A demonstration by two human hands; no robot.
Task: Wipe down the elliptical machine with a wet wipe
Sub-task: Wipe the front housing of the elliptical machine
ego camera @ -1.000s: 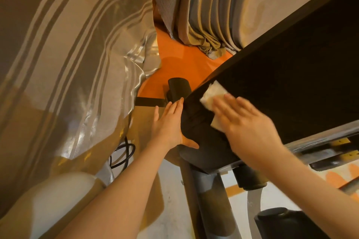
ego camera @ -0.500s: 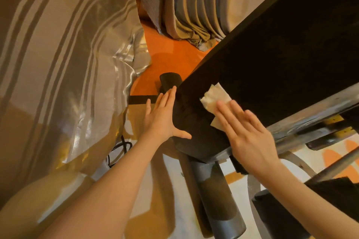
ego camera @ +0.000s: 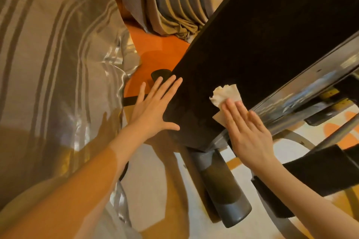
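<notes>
Sliding down the black panel of the elliptical machine since a second ago, the right hand now presses the wet wipe near the panel's lower edge, beside its silver rail, fingers straight and together. Left hand, fingers spread flat, braces the panel's end. Wiping looks underway; the frame, post and pedal below seem untouched. No readable writing shows.

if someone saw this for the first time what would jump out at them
First the big black panel of the elliptical, slanting across the right half of the view. On it the right hand presses a crumpled white wipe with flat fingers, while the left hand lies spread against the panel's left edge. Striped curtains fill the left side.
</notes>
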